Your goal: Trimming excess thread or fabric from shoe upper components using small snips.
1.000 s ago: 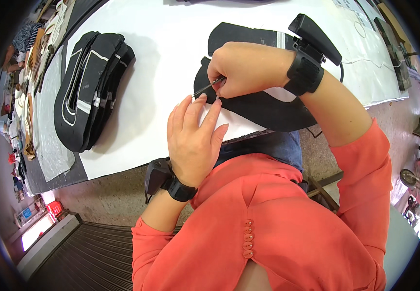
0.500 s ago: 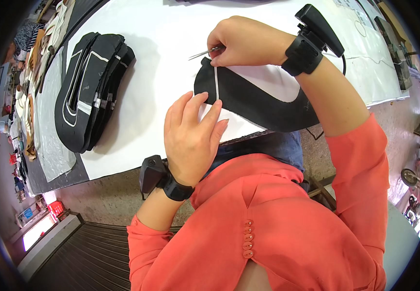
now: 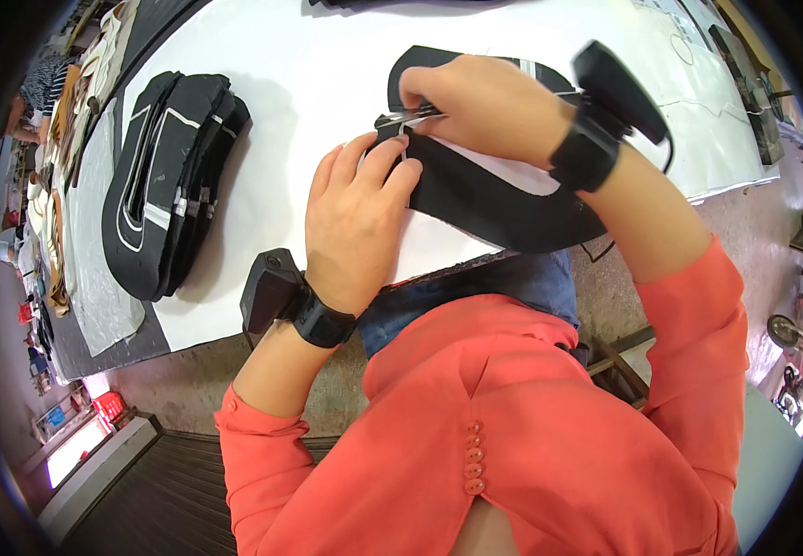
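Observation:
A U-shaped piece of black sheet material [image 3: 513, 213] lies on the white table covering in front of me. A narrow white strip [image 3: 403, 153] crosses its near limb, close to the end. My left hand [image 3: 355, 204] rests palm down there, fingers laid out flat, with fingertips on the black piece beside the strip. My right hand [image 3: 476, 107] is closed around slim silver scissors [image 3: 411, 117]; their blades point left, over the limb's end at the strip. Its fingers hide the handles. Part of the black piece's far limb is behind my right hand and wrist.
To the left stands a stack of black U-shaped pieces [image 3: 175, 185] with white strips on them. Clear plastic sheeting [image 3: 105, 269] lies at the table's left edge, near piled tan and white material [image 3: 73, 139]. A dark block [image 3: 744, 93] is at the far right.
My right hand has come nearer and slightly right, bringing the scissors down to the strip. My left hand has slid forward and a little left, its fingertips now closer to the limb's end.

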Demonstrator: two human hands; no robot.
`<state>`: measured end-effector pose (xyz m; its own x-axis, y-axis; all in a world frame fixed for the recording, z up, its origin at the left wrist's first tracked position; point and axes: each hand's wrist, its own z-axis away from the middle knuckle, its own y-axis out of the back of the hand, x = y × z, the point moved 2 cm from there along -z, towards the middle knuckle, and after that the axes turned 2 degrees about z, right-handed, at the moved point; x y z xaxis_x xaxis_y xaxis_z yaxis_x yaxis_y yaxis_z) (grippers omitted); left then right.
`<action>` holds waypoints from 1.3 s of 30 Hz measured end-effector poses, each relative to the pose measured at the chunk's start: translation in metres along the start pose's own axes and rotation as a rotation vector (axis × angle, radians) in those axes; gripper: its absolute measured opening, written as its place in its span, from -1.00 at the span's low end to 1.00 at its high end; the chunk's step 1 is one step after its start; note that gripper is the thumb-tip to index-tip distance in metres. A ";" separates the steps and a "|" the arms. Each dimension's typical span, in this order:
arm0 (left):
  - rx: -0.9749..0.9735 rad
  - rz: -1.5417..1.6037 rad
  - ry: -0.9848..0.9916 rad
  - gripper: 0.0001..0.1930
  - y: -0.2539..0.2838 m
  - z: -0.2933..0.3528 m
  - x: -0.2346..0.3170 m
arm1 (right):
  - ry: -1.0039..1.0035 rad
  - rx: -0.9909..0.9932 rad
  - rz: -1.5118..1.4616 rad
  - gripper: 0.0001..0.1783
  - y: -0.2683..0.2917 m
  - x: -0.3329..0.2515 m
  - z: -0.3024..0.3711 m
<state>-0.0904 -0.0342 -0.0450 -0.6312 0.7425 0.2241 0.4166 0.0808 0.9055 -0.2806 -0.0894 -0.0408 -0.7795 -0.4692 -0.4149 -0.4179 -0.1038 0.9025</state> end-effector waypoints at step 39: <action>-0.123 0.006 -0.039 -0.59 0.006 -0.012 -0.003 | -0.158 0.181 0.061 -0.78 -0.008 -0.031 0.106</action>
<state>-0.0944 -0.0438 -0.0358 -0.6022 0.7680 0.2181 0.3358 -0.0042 0.9419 -0.3026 0.0190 -0.0471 -0.8631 -0.3256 -0.3861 -0.4336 0.0856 0.8970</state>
